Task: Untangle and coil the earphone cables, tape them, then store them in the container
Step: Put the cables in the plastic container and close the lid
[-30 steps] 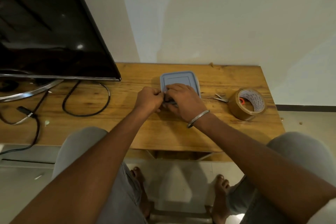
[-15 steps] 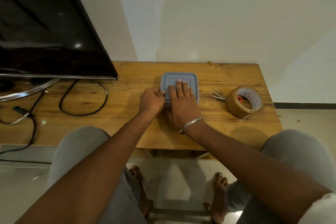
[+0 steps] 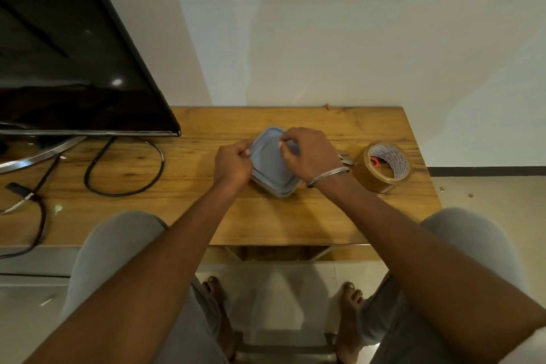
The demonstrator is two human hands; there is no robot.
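Curling round the grey-blue square plastic container (image 3: 270,164) rim, right hand (image 3: 310,154) quit pressing flat; left hand (image 3: 233,164) grips opposite edge, container betw. fingers. Prob. snapping it shut, task nearly done.

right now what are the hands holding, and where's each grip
Both hands hold the lidded container: the left hand grips its left edge, the right hand its far right corner.

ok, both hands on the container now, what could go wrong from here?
Left hand and right hand pinch only the rim of the grey-blue square plastic container; it could slip, or its lid seat unevenly.
The brown packing tape roll sits near the right wrist; a jerk might knock it off the wooden table.
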